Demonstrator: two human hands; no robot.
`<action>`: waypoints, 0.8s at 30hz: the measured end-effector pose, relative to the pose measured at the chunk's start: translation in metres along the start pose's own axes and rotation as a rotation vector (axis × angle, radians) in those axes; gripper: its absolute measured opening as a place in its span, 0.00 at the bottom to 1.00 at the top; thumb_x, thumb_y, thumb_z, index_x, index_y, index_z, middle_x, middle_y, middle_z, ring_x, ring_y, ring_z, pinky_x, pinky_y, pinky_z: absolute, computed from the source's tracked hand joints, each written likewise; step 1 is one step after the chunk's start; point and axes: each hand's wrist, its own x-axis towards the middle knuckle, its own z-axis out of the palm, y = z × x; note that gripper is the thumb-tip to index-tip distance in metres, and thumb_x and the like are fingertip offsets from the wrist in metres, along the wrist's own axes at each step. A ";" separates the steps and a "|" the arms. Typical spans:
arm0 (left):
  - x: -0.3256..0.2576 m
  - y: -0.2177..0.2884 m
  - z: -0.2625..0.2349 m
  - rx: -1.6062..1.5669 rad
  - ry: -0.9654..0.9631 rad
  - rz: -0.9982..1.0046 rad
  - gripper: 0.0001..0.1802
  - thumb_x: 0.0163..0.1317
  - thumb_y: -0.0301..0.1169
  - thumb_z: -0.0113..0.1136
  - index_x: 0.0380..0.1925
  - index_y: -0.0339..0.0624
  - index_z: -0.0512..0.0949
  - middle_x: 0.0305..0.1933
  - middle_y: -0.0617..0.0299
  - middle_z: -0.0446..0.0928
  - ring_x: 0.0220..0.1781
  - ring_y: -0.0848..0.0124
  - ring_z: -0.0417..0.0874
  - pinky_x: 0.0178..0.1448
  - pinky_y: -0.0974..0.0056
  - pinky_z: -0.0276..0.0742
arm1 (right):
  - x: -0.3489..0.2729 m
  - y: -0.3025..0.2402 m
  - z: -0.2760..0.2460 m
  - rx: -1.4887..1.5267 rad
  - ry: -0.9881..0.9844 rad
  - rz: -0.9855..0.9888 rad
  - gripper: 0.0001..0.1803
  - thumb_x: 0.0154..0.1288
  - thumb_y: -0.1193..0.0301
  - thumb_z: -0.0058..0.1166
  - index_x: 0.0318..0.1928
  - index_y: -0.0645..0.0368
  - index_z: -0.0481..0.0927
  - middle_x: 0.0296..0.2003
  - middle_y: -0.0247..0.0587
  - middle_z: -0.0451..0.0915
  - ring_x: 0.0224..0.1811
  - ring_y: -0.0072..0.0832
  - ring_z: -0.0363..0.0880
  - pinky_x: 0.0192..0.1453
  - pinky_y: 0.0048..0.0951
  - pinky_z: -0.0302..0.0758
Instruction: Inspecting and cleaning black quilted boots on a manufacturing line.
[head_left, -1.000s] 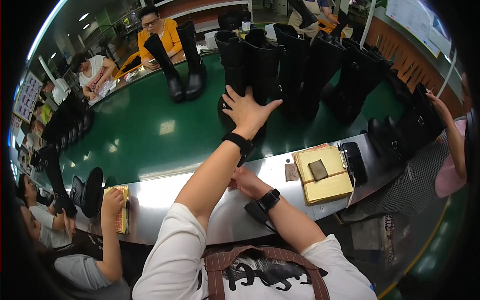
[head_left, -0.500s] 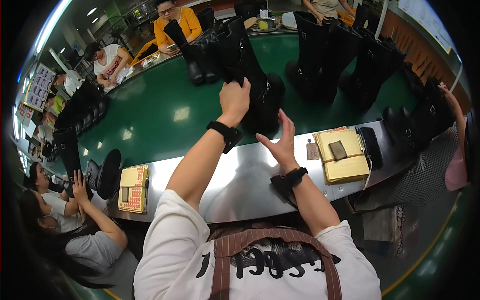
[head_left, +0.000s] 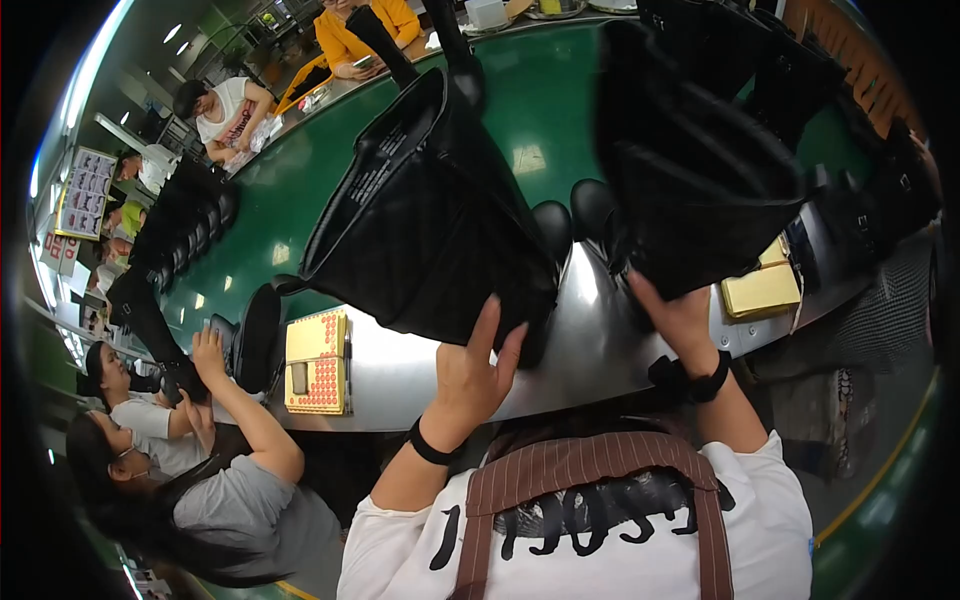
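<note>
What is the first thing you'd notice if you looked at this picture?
Two tall black boots fill the middle, lifted up close to the camera: the left hand holds the left boot and the right hand holds the right boot. Below them runs a shiny metal ledge beside a green belt, with a yellow box lying on the ledge at the left.
</note>
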 end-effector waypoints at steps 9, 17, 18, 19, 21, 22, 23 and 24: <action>0.019 0.007 -0.051 -0.145 0.755 0.292 0.70 0.38 0.42 0.80 0.71 0.48 0.35 0.70 0.40 0.50 0.70 0.49 0.59 0.67 0.44 0.62 | 0.014 0.011 -0.038 0.299 0.426 0.174 0.13 0.64 0.72 0.60 0.45 0.69 0.80 0.43 0.37 0.81 0.44 0.23 0.78 0.52 0.24 0.72; 0.102 0.062 -0.120 -0.120 0.188 0.086 0.35 0.49 0.46 0.70 0.50 0.31 0.74 0.55 0.49 0.71 0.57 0.59 0.73 0.67 0.52 0.62 | -0.019 0.035 -0.055 0.056 0.329 0.204 0.25 0.62 0.73 0.61 0.57 0.68 0.69 0.50 0.42 0.76 0.52 0.29 0.72 0.60 0.27 0.66; 0.107 0.064 -0.124 -0.130 0.008 0.064 0.31 0.45 0.43 0.72 0.44 0.31 0.76 0.48 0.52 0.73 0.52 0.61 0.74 0.68 0.51 0.60 | -0.023 0.029 -0.060 0.061 0.405 0.147 0.27 0.60 0.74 0.62 0.58 0.66 0.66 0.50 0.42 0.74 0.52 0.31 0.71 0.61 0.29 0.65; 0.111 0.065 -0.129 -0.081 -0.128 0.122 0.27 0.41 0.40 0.74 0.38 0.31 0.79 0.41 0.55 0.76 0.46 0.63 0.76 0.69 0.50 0.57 | -0.026 0.021 -0.066 -0.009 0.504 -0.089 0.27 0.59 0.71 0.62 0.56 0.65 0.65 0.51 0.42 0.71 0.51 0.31 0.70 0.61 0.33 0.64; 0.115 0.065 -0.137 0.033 -0.273 0.315 0.24 0.35 0.38 0.76 0.30 0.32 0.82 0.32 0.58 0.78 0.40 0.63 0.76 0.70 0.47 0.53 | -0.032 -0.002 -0.071 -0.114 0.526 -0.491 0.24 0.59 0.60 0.59 0.47 0.60 0.65 0.49 0.43 0.66 0.46 0.32 0.67 0.61 0.40 0.63; 0.117 0.065 -0.139 0.053 -0.329 0.386 0.26 0.32 0.41 0.77 0.31 0.33 0.83 0.27 0.61 0.75 0.38 0.63 0.74 0.70 0.45 0.51 | -0.029 -0.012 -0.070 -0.087 0.516 -0.448 0.24 0.59 0.60 0.59 0.47 0.60 0.65 0.49 0.43 0.66 0.46 0.32 0.67 0.61 0.40 0.63; 0.118 0.065 -0.140 0.037 -0.389 0.416 0.28 0.30 0.43 0.77 0.31 0.35 0.85 0.22 0.64 0.72 0.36 0.63 0.71 0.70 0.43 0.49 | -0.025 -0.023 -0.067 -0.048 0.153 -0.443 0.29 0.60 0.55 0.57 0.51 0.62 0.63 0.51 0.45 0.65 0.49 0.33 0.67 0.62 0.40 0.62; 0.118 0.066 -0.142 0.035 -0.396 0.424 0.28 0.30 0.43 0.77 0.31 0.35 0.85 0.22 0.64 0.72 0.36 0.63 0.71 0.70 0.43 0.49 | -0.019 -0.035 -0.063 0.014 -0.174 -0.508 0.34 0.61 0.49 0.54 0.54 0.63 0.62 0.53 0.48 0.64 0.52 0.35 0.66 0.63 0.39 0.61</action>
